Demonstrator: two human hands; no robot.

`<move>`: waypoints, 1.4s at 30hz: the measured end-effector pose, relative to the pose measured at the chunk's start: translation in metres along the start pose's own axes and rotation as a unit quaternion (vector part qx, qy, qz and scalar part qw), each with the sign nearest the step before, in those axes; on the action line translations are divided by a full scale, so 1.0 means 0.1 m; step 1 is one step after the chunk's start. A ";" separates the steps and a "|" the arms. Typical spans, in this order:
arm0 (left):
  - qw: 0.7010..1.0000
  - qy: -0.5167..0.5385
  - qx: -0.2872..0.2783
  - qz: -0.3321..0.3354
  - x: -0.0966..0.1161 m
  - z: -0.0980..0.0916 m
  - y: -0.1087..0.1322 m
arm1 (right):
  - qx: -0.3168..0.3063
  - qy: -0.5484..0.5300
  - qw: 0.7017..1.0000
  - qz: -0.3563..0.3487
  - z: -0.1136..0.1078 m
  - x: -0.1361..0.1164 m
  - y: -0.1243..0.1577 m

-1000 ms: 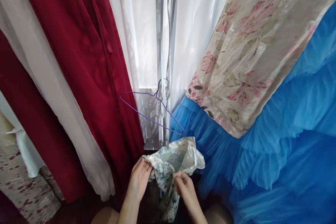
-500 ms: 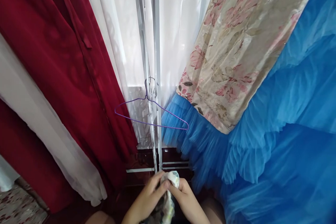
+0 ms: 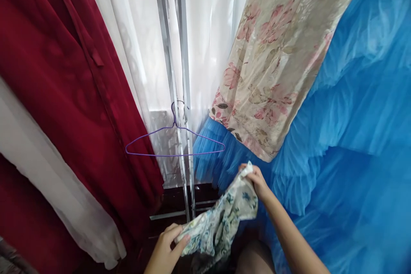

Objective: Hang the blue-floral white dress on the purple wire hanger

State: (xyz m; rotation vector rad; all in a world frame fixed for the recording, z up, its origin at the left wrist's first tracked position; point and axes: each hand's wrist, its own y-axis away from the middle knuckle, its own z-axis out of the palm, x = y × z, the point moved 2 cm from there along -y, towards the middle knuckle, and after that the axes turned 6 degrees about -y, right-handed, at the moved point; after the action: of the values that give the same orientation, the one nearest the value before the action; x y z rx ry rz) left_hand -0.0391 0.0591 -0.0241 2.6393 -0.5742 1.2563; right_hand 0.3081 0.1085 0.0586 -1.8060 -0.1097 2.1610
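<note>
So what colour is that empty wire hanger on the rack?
Purple; the hanger shows best in the head view.

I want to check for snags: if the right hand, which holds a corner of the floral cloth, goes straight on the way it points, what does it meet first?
Probably the blue tulle, just beyond the right hand. The purple hanger hangs further along, though depth is unclear.

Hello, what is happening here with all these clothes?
A person holds a small floral garment spread between both hands: the left hand grips its lower end, the right hand lifts a corner. In front, an empty purple wire hanger hangs on a metal rack, between a red dress and a blue tulle dress.
</note>
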 end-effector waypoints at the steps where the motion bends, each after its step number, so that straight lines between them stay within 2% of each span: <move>1: 1.000 0.012 0.007 0.015 0.08 -0.01 0.01 | -0.003 0.002 1.000 -0.006 0.01 -0.06 -0.21; 6: 0.994 0.063 0.068 0.060 0.51 0.02 0.14 | -0.042 0.014 0.999 -0.009 0.22 -0.31 -1.13; 9: 0.990 0.061 0.093 0.081 0.73 -0.06 0.21 | -0.107 0.010 0.994 0.027 0.48 -0.41 -1.46; 11: 0.989 0.063 0.108 0.078 0.83 -0.19 0.25 | -0.159 0.009 0.985 0.063 0.68 -0.43 -1.56; 15: 0.986 0.071 0.129 0.072 0.80 -0.54 0.31 | -0.223 0.009 0.968 0.113 1.00 -0.42 -1.51; 17: 0.986 0.046 0.142 0.072 0.65 -0.76 0.29 | -0.230 0.001 0.966 0.115 1.06 -0.43 -1.44; 19: 0.984 -0.017 0.164 0.062 0.42 -1.00 0.22 | -0.232 -0.007 0.966 0.112 1.05 -0.48 -1.37; 23: 0.955 -0.199 0.217 0.025 -0.11 -1.52 -0.13 | -0.258 -0.009 0.958 0.127 1.01 -0.62 -1.29; 26: 0.951 -0.231 0.205 0.020 -0.32 -1.91 -0.48 | -0.273 -0.030 0.949 0.157 1.01 -0.70 -1.25; 28: 0.955 -0.208 0.209 0.038 -0.31 -2.17 -0.70 | -0.275 -0.043 0.945 0.170 1.03 -0.73 -1.22; 31: 0.951 -0.185 0.244 0.046 -0.14 -2.52 -1.00 | -0.271 -0.041 0.946 0.174 1.06 -0.75 -1.16; 34: 0.950 -0.149 0.267 0.060 0.09 -2.72 -1.28 | -0.251 -0.039 0.949 0.189 1.08 -0.73 -1.12; 38: 0.961 -0.073 0.257 0.075 0.33 -2.70 -1.61 | -0.240 -0.028 0.944 0.224 1.08 -0.67 -1.03; 42: 0.961 -0.037 0.270 0.056 0.40 -2.61 -1.77 | -0.217 -0.023 0.942 0.256 0.96 -0.63 -0.89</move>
State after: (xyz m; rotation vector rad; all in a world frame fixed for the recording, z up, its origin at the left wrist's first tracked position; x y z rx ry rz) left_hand -0.1299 0.2900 0.1753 3.1431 -0.4424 1.5346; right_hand 0.2414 0.1881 0.1603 -2.2197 -0.1498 2.7069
